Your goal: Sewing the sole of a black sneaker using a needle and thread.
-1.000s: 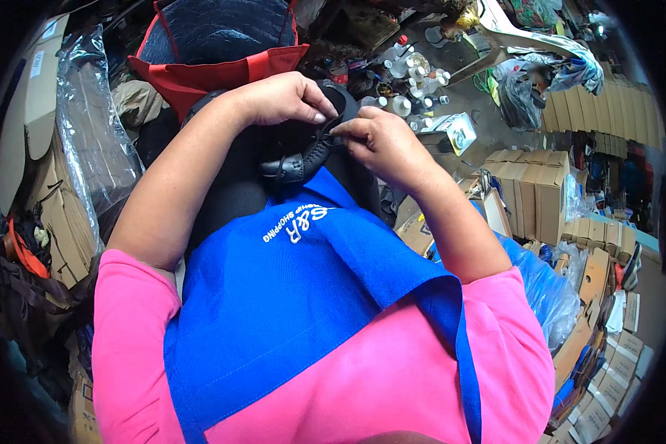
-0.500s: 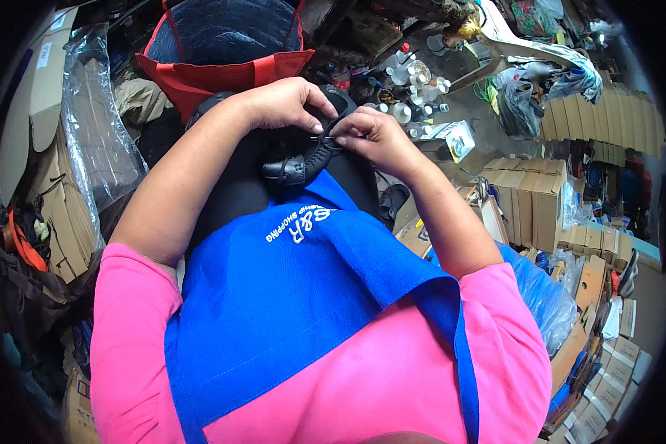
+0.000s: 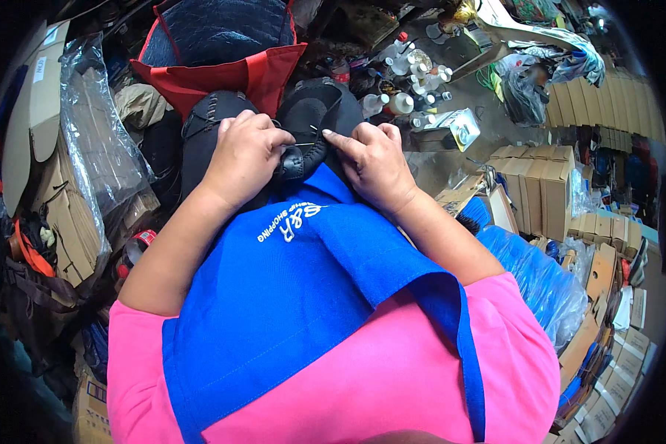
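A black shoe (image 3: 294,164) with a stitched, gathered edge lies in my lap, partly covered by my hands. Beside that edge my left hand (image 3: 248,155) is closed, thumb and forefinger pinching a thin needle (image 3: 303,144) that points toward the shoe. On the other side, my right hand (image 3: 381,164) grips the shoe, its forefinger stretched along the stitched edge and its thumb mostly hidden. A blue apron (image 3: 274,296) covers my lap up to the shoe. Dark stitched material (image 3: 214,111) sits just beyond my left hand.
A red bag (image 3: 259,74) with a silvery lining stands open ahead. Several bottles (image 3: 401,102) cluster to its right. Cardboard boxes (image 3: 536,189) and a blue plastic-wrapped bundle (image 3: 529,274) are at the right. Plastic-covered cardboard (image 3: 100,148) leans at the left.
My left hand has come down and nearer to me, now pinching the needle. My right hand has shifted slightly right and down, its forefinger now stretched out along the shoe's edge.
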Available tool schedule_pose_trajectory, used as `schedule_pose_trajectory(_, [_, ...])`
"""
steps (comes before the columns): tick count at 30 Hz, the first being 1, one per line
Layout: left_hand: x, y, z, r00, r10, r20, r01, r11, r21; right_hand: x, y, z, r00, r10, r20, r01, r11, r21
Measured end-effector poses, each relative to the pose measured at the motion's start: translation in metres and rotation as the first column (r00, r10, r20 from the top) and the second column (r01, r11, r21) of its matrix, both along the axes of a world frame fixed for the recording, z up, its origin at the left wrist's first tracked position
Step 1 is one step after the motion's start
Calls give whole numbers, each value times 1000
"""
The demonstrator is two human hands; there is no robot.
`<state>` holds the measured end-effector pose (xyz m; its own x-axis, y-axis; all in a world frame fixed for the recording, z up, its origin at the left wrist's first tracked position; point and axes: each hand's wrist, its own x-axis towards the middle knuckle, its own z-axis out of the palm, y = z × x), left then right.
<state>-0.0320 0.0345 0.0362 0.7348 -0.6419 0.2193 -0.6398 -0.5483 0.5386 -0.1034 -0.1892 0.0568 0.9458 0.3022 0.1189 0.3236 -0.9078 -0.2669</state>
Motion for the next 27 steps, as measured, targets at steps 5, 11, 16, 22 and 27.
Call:
schedule_pose_trajectory(5, [0, -4, 1, 998, 53, 41, -57, 995, 80, 11, -16, -4, 976, -19, -218, 55, 985, 162])
schedule_pose_trajectory(11, [10, 1, -6, 994, -51, -94, 40, 992, -121, 37, -33, -4, 892, 96, -441, 121, 890, 439])
schedule_pose_trajectory(16, [14, 3, -9, 995, -44, -93, 31, 991, -131, 42, -33, 1, 902, 109, -418, 52, 933, 355])
schedule_pose_trajectory(22, [14, -2, -10, 991, -40, -130, 23, 991, -128, 49, -36, -5, 870, 108, -481, 114, 905, 410])
schedule_pose_trajectory(27, [15, -3, -9, 988, -18, -155, 2, 995, -103, 56, -38, -3, 837, 160, -523, 106, 891, 441])
